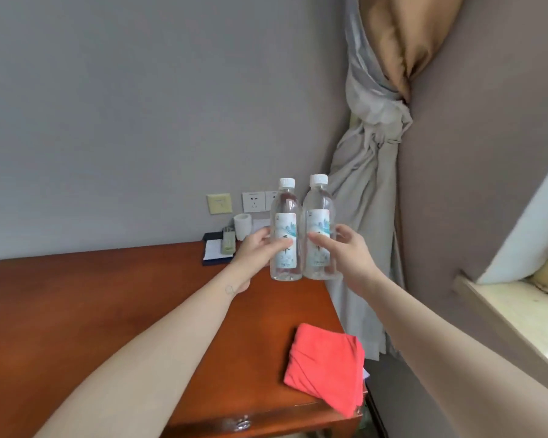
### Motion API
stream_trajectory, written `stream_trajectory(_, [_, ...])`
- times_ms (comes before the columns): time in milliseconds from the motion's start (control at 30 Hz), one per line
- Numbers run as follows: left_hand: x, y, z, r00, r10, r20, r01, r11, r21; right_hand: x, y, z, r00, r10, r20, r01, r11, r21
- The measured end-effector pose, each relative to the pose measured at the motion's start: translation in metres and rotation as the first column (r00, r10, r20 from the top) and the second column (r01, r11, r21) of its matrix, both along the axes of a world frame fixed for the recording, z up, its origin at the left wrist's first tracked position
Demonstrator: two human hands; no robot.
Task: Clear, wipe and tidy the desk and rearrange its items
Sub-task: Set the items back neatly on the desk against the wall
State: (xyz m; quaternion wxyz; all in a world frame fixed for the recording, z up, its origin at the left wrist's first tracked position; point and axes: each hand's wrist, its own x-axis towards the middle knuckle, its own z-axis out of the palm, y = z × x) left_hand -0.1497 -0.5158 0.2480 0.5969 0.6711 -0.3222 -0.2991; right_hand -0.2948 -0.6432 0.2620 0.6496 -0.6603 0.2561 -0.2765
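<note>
Bottles, two, clear with white caps and pale printed labels, stood upright side by side and touching over the far right part of the surface (108, 295). The left hand (255, 248) gripped the left bottle (285, 216), fingers curled round its label. The right hand (345, 251) gripped the right bottle (318, 213) the same way, thumb across the label. Whether the bases rested on the wood could not be told. A folded red cloth (325, 365) lay at the near right corner, one corner hanging over the edge. By the wall at the back sat a white cup (242, 226) and a dark folder (214, 252) with a small remote-like item on it. Wall sockets (253, 202) were just above the cup, and a knotted curtain (370, 153) hung to the right.
</note>
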Motion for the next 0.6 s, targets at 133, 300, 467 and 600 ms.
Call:
stream_trajectory(133, [0.049,0.037,-0.007,1.0,0.023,-0.014,-0.023,1.0,0.016,0.056,0.028,-0.012,0.998,0.055,-0.02,-0.056,0.998,-0.008])
stream_trajectory(300, [0.123,0.08,-0.019,0.997,0.071,-0.024,-0.07,0.996,0.062,0.133,0.062,-0.026,0.993,0.112,-0.033,-0.111,0.994,0.011])
stream_trajectory(467, [0.194,0.115,-0.033,0.995,0.088,-0.053,-0.083,0.993,0.08,0.208,0.094,-0.042,0.99,0.131,-0.056,-0.129,0.991,0.039])
stream_trajectory(600, [0.244,0.136,-0.046,0.992,0.121,-0.031,-0.117,0.988,0.105,0.258,0.109,-0.051,0.984,0.146,-0.099,-0.141,0.988,0.059])
